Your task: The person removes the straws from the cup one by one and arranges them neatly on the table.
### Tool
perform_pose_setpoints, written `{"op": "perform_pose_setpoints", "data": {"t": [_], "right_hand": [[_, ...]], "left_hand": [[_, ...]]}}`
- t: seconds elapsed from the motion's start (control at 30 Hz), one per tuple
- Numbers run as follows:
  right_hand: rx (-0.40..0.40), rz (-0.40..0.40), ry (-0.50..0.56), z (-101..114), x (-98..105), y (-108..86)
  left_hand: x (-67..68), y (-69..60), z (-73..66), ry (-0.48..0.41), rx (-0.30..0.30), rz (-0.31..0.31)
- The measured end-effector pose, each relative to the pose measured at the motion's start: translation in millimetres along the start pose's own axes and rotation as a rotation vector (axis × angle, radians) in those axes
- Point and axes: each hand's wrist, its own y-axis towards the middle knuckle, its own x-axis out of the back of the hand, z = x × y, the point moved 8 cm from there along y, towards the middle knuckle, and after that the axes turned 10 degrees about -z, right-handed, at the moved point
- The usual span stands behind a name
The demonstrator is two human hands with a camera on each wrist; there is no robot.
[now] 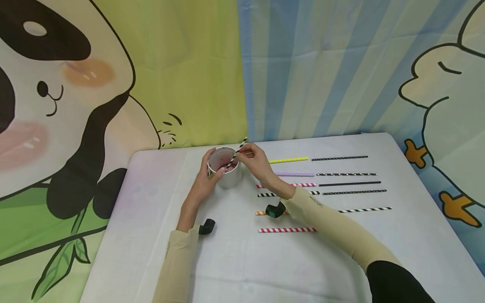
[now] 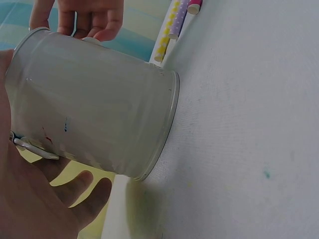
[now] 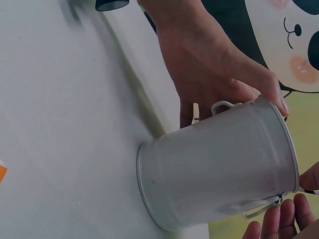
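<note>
A white metal bucket point(image 1: 230, 180) with small side handles stands on the table near its far edge. My left hand point(image 1: 203, 184) grips its left side, the thumb at the rim and the fingers around the outside. In my right hand point(image 1: 259, 165) a black-and-white striped paper straw point(image 1: 236, 153) is pinched between thumb and fingers. It leans at a slant, its lower part inside the bucket and its top above the rim. In the left wrist view the bucket point(image 2: 94, 104) hides the straw. The right wrist view shows the left hand point(image 3: 209, 64) beside a bucket handle point(image 3: 223, 105).
Paper straws lie in two columns to the right: a yellow straw point(image 1: 289, 160), a purple straw point(image 1: 295, 174), a red-striped straw point(image 1: 287, 230) and several black ones, such as a black straw point(image 1: 349, 184). My right forearm crosses above some. A printed curtain point(image 1: 197, 75) hangs behind the table.
</note>
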Motion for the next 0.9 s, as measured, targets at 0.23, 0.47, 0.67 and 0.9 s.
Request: {"op": "perform_pose_setpoints", "data": {"t": [0.23, 0.47, 0.67, 0.9], "right_hand": [[0.005, -0.024, -0.016, -5.3, -0.6, 2.3], [-0.002, -0.03, -0.013, -5.7, -1.4, 3.4], [-0.01, -0.035, -0.011, -4.4, -0.9, 2.7], [0.004, -0.031, 0.01, -3.8, -1.5, 2.8]], "left_hand": [[-0.1, -0.2, 0.0, -0.014, -0.001, 0.0], [-0.1, -0.8, -0.2, -0.008, -0.009, 0.0], [0.0, -1.3, -1.0, -0.009, -0.023, -0.003], [-0.9, -1.1, 0.1, -0.01, -0.011, 0.003]]}}
